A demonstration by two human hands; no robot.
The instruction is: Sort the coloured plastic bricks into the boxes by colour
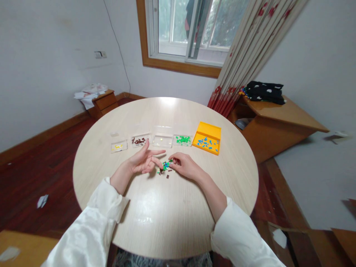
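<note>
On the round table [155,222], a small mixed pile of toy building bricks [166,165] in green, blue, brown and pale yellow lies between my hands. To its left is my left hand [144,160], palm partly turned up and fingers spread, with one fingertip at the pile's edge and nothing held. My right hand [185,165] reaches in from the right. Its thumb and fingers are bent together at the pile around what looks like a small green brick, partly hidden by the fingertips. A loose brown brick [167,177] lies just in front of the pile.
Behind my hands stand clear boxes of yellow pieces [119,147], brown pieces [139,141], a few pale pieces [161,140] and green pieces [183,139]. An open orange case [207,129] at right holds blue pieces. Beyond are a window [191,33] and a wooden cabinet [280,118].
</note>
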